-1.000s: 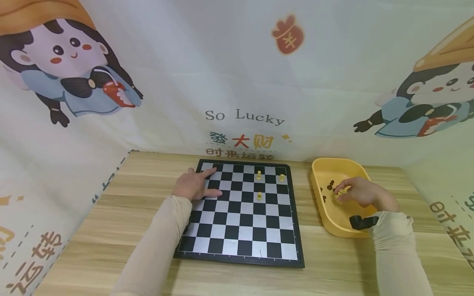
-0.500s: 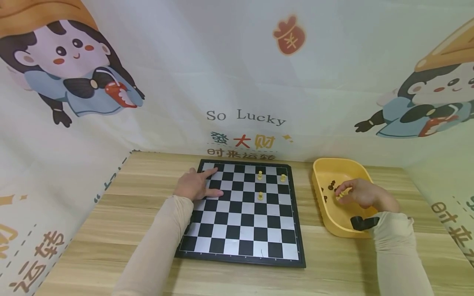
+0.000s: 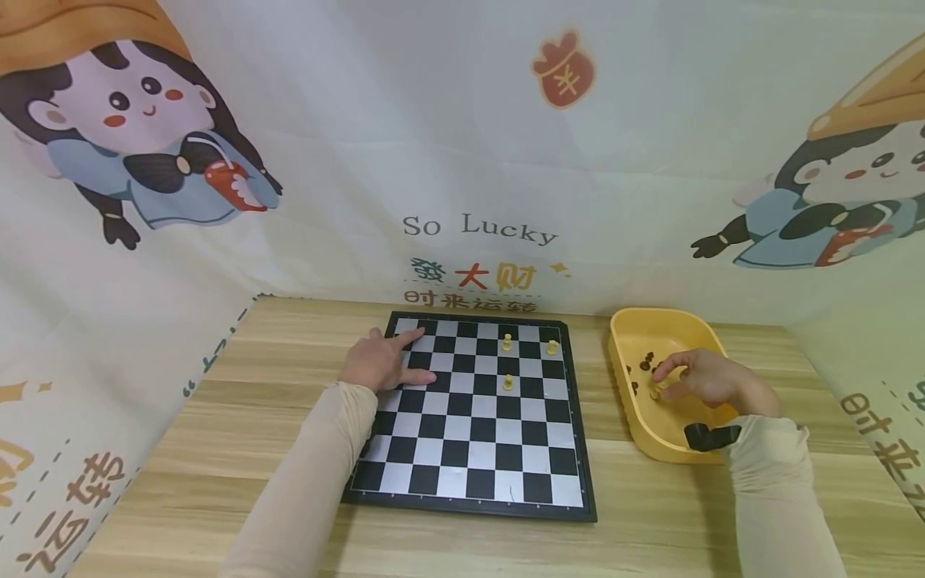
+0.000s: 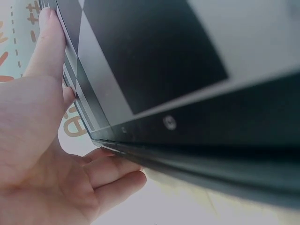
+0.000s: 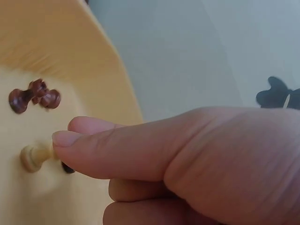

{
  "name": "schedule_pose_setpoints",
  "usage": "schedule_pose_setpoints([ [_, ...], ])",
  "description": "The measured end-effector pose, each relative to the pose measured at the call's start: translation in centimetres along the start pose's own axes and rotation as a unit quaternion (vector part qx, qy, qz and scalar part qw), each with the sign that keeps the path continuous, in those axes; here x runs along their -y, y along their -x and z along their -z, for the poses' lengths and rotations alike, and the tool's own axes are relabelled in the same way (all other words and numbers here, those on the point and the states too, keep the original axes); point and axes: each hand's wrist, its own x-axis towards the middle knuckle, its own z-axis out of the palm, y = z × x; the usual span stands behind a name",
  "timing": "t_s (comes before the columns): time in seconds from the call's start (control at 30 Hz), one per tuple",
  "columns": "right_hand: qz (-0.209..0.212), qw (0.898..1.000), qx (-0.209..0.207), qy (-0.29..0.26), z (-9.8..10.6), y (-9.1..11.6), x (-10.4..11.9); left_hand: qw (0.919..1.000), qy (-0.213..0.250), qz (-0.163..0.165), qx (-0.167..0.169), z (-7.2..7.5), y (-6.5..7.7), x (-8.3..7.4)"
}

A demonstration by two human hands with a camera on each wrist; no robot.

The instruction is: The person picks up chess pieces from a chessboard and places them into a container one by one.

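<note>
Pale chess pc (image 5: pixel 32 159) is in the yellow tray (image 3: pixel 668 424), pinched btwn thumb & fingertip of the R hand (image 3: pixel 711 379). R wrist view: slim end at the grip, wide base out at approx 9 o'c, long axis roughly in line w/ the thumb; can't tell if the base touches the tray floor. R hand is by far the nearer. Dark pcs (image 5: pixel 18 101) lie close, approx 12 o'c. Tray wall at 9 o'c, then a strip of table (image 3: pixel 594 377), stand btwn pc & chessboard (image 3: pixel 462 425); most tray-floor room is toward 6. Three pale pcs (image 3: pixel 508 383) stand in the board's 1 o'c area. L hand (image 3: pixel 374 361), fingers spread, lies over its 10 o'c edge, clenching nothing.
</note>
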Motion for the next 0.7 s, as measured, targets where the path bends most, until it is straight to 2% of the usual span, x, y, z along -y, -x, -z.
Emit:
schedule_pose_setpoints([
  [0.13,0.010,1.000,-0.020,0.021,0.2,0.5,0.7,1.0000,0.002,0.001,0.002,-0.1,-0.1,0.0],
  [0.33,0.068,0.992,-0.064,0.079,0.4,1.3,2.5,1.0000,0.004,0.001,0.002,0.1,0.0,-0.1],
  [0.7,0.114,0.985,-0.089,0.093,-0.4,2.0,5.4,0.9998,0.010,0.009,0.011,0.0,-0.2,-0.1],
])
